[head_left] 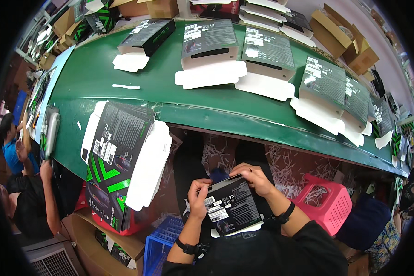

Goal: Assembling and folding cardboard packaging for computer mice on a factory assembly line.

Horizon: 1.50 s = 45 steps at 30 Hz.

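one black box [234,207] sits in front of the green table [92,69], gripped by the left hand [198,198] at its left corner and the right hand [257,180] along its top edge (white flap [239,229] protruding below). several formed boxes [211,39] rest there already; the flat stack [119,147] seemingly remains unfolded.

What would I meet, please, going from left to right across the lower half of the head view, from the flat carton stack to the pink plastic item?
Flat carton stack, blue crate, left hand, black box, pink plastic item.
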Each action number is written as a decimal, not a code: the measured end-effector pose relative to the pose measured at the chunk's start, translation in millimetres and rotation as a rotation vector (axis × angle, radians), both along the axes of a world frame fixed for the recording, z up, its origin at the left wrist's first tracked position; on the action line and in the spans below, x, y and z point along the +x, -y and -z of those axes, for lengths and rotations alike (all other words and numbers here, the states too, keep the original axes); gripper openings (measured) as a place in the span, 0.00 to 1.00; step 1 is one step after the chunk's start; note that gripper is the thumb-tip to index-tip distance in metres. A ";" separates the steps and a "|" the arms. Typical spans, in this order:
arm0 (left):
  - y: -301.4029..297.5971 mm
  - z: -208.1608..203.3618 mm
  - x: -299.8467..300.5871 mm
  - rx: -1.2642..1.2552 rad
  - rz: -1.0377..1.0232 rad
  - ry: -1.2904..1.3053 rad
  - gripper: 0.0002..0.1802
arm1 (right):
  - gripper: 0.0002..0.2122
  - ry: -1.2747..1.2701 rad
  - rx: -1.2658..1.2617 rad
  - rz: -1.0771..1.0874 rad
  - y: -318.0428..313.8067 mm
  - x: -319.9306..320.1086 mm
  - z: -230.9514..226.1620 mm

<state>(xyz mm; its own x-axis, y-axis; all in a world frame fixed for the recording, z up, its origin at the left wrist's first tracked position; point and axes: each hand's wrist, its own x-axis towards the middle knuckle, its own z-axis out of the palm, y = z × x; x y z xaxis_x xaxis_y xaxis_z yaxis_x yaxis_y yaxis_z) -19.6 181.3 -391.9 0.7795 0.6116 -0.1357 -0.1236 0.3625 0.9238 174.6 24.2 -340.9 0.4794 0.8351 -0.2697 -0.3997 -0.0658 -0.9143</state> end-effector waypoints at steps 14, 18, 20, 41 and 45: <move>4.9 -15.7 6.1 0.012 -0.146 -0.246 0.13 | 0.06 0.189 -0.295 0.252 -17.0 -19.0 11.8; -3.0 -14.6 1.1 -0.141 -0.105 -0.204 0.13 | 0.05 0.101 -0.328 0.245 -20.0 -19.6 11.9; -3.2 -9.8 -1.2 -0.119 -0.052 -0.177 0.13 | 0.06 0.097 -0.330 0.233 -20.3 -19.1 13.2; 14.3 -10.6 -6.2 0.422 -0.161 -0.084 0.04 | 0.09 0.051 -0.013 0.105 5.5 -22.8 14.5; 15.2 -8.9 -7.3 0.447 -0.156 -0.066 0.02 | 0.08 0.126 -0.006 0.126 10.8 -27.2 12.4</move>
<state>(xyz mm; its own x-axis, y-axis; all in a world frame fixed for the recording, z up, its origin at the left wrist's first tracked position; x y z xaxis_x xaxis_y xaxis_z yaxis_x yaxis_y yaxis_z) -26.9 166.1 -383.0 0.6723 0.7303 0.1210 -0.0803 -0.0906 0.9926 147.4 13.3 -353.3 0.6105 0.7648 -0.2057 -0.2878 -0.0277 -0.9573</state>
